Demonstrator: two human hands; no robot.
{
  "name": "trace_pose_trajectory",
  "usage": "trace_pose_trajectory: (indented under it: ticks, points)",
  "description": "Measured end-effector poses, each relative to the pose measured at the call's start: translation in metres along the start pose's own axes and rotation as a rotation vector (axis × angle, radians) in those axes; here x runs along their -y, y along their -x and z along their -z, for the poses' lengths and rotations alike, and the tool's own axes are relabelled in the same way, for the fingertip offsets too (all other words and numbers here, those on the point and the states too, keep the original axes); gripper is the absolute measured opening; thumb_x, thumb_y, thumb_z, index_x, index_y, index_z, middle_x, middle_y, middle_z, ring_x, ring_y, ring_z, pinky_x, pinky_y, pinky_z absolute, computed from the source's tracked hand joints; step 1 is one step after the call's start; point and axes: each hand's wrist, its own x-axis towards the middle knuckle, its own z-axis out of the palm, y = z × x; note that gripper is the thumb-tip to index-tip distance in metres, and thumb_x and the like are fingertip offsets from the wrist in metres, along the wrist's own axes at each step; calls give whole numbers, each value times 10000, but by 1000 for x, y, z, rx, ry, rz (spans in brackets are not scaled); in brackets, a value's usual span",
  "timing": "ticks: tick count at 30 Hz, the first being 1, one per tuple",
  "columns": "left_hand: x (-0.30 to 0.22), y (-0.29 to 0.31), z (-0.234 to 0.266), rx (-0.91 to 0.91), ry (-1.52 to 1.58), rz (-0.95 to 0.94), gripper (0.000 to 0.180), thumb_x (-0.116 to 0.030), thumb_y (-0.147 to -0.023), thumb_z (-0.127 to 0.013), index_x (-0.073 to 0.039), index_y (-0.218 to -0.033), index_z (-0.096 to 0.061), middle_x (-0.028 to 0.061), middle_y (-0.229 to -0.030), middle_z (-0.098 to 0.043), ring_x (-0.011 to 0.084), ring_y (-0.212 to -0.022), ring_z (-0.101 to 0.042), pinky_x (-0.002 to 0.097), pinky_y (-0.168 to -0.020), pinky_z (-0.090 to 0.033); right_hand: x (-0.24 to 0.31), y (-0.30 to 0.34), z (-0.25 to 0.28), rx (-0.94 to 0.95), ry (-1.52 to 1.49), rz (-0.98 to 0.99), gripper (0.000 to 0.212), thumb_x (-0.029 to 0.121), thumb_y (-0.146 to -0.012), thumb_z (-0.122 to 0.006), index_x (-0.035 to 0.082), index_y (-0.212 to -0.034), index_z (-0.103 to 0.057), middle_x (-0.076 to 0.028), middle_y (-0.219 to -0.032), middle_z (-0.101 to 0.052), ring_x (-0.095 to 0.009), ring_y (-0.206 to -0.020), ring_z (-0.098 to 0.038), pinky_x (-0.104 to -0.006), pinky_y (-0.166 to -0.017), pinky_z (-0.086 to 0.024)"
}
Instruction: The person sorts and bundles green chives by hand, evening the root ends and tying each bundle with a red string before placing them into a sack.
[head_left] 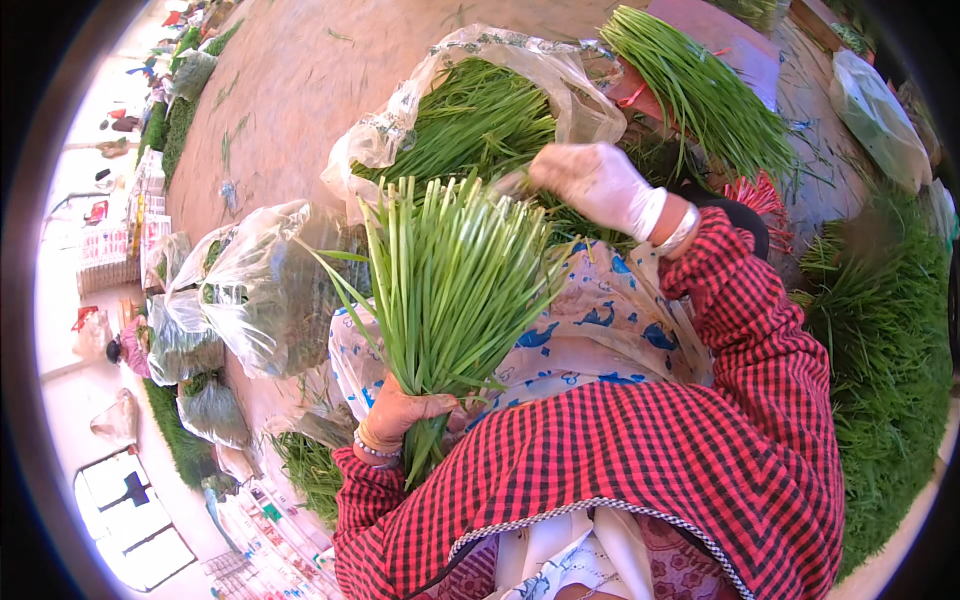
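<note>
My left hand (400, 412), with a beaded bracelet at the wrist, is closed round the lower, leafy part of a bunch of garlic chives (440, 285). The bunch stands nearly upright, its pale cut stem ends fanning out at the top. My right hand (592, 186), in a thin whitish glove, is just right of those stem ends with its fingers drawn together. A small blurred greyish thing shows at its fingertips; I cannot make out what it is. Beyond my hands, an open clear plastic bag (375, 140) holds more loose chives (475, 120).
A chive bundle with a red tie (695, 90) lies at the far right, near a cluster of red ties (762, 208). Chives are heaped along the right (880, 400). Filled plastic bags (250, 285) stand at left. A patterned plastic sheet (600, 325) covers my lap.
</note>
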Motion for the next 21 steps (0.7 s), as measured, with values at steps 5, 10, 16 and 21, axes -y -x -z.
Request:
trace_pose_trajectory:
  ticks: [5, 10, 16, 21]
  points:
    - [14, 1, 15, -13, 100, -15, 661, 8, -726, -788, 11, -1343, -550, 117, -1198, -683, 239, -1057, -662, 379, -956, -514, -51, 19, 27, 46, 329, -329, 543, 507, -912, -640, 72, -1237, -638, -152, -1094, -701, -332, -1003, -686, -393, -884, -541]
    - [1, -11, 4, -9, 52, -9, 595, 11, -750, -784, 21, -1308, -579, 128, -1181, -696, 244, -1061, -668, 369, -953, -520, 41, 14, 17, 162, -134, -204, 478, 541, -874, -666, 140, -1131, -701, -121, -921, -725, -319, -903, -702, -402, -811, -542]
    - [22, -2, 18, -3, 156, -17, 650, 32, -719, -804, 9, -1329, -579, 118, -1220, -679, 231, -1092, -651, 371, -948, -519, -6, -4, -7, -187, 33, -138, 233, 354, -928, -589, 147, -920, -696, -137, -802, -677, -348, -803, -687, -437, -722, -543]
    - [8, -3, 12, 14, 176, 8, 681, 51, -712, -803, -2, -1349, -566, 100, -1246, -667, 213, -1107, -636, 371, -969, -505, -16, -7, 9, -70, -274, -64, 617, 495, -847, -751, 3, -1208, -658, -262, -1435, -475, -329, -1281, -545, -369, -1093, -415]
